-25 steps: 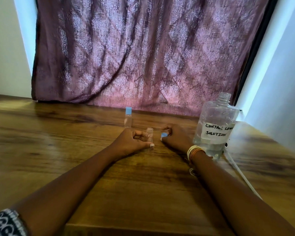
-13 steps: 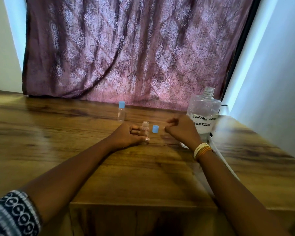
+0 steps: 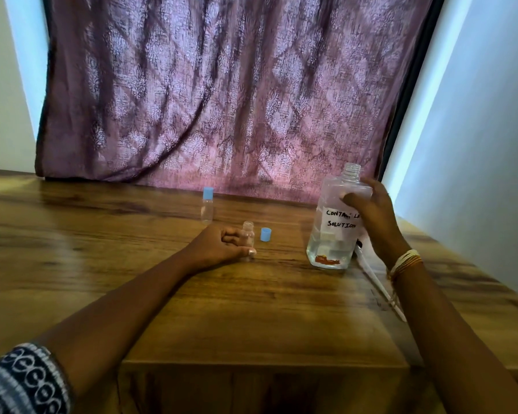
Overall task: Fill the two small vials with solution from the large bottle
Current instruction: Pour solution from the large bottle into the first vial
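While my left hand (image 3: pixel 222 245) pinches the small clear plastic vial (image 3: pixel 247 239) upright on the brown wooden table (image 3: pixel 108 234), thumb at its base and fingers curled behind it, the mouth stands uncapped and ready. Just right of that hand sits its little blue cap (image 3: pixel 266 234), apart from the vial, open side up as far as I can tell. Beyond my left knuckles, toward the mauve patterned curtain (image 3: pixel 216 91), the second small clear vial (image 3: pixel 207 206) stands with its blue cap on, untouched.

Over on the other side, my right hand (image 3: pixel 371 216) wraps the large clear bottle with the handwritten white label (image 3: pixel 337 222), thumb across the front, fingers round the far side. It has no cap, and liquid sits only low in the bottom. A white tube (image 3: pixel 377 282) lies on the table under my right wrist, running from behind the bottle toward me.

Now the risk, as I judge it. That bottle neck is far wider than the vial's mouth, so a fast tilt would send solution over the rim and onto the wood. With so little liquid, I'd need a steep tip, and it may come in a gush. The light vial could topple if the bottle lip knocks it or my pinch slackens. My wrist could snag the tube on the lift, or sweep the loose cap away.
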Demonstrator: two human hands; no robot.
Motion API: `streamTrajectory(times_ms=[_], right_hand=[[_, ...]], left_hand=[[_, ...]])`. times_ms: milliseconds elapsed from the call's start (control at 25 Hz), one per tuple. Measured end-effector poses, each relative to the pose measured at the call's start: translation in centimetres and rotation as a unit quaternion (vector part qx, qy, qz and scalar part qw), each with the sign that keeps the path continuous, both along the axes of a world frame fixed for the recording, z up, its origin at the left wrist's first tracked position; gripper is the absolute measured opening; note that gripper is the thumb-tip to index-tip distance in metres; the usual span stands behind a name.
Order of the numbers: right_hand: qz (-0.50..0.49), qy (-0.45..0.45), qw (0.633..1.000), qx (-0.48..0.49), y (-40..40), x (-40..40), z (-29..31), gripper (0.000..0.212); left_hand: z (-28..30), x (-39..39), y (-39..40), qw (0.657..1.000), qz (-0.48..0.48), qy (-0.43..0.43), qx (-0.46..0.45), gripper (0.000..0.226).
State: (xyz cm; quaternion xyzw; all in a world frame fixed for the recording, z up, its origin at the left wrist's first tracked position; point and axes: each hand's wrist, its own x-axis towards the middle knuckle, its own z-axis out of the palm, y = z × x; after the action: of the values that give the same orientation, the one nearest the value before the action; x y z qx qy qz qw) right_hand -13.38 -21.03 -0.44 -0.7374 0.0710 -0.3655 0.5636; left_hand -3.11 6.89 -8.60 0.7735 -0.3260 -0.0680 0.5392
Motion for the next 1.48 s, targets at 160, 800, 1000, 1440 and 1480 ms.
streamTrajectory(times_ms=[160,800,1000,1440,1480], right_hand=[[0.069,0.021,0.997,0.020,0.0,1.3,-0.3,0.064],[0.079,-0.081,0.957,-0.269,4.8,6.4,-2.5,0.068],[0.097,-0.053,0.936,-0.333,5.0,5.8,-3.0,0.073],[0.091,-0.086,0.887,-0.444,5.2,6.3,-3.9,0.063],[0.087,-0.091,0.881,-0.456,5.2,6.4,-3.9,0.061]], left_hand=[[0.0,-0.1,0.1,1.000,-0.005,0.009,-0.011,0.044],[0.4,-0.1,-0.8,0.991,0.006,0.028,-0.127,0.025],[0.2,0.1,-0.7,0.988,0.007,0.036,-0.151,0.024],[0.1,0.0,-1.1,0.984,-0.005,0.058,-0.170,0.021],[0.1,0.0,-1.1,0.984,-0.007,0.057,-0.169,0.020]])
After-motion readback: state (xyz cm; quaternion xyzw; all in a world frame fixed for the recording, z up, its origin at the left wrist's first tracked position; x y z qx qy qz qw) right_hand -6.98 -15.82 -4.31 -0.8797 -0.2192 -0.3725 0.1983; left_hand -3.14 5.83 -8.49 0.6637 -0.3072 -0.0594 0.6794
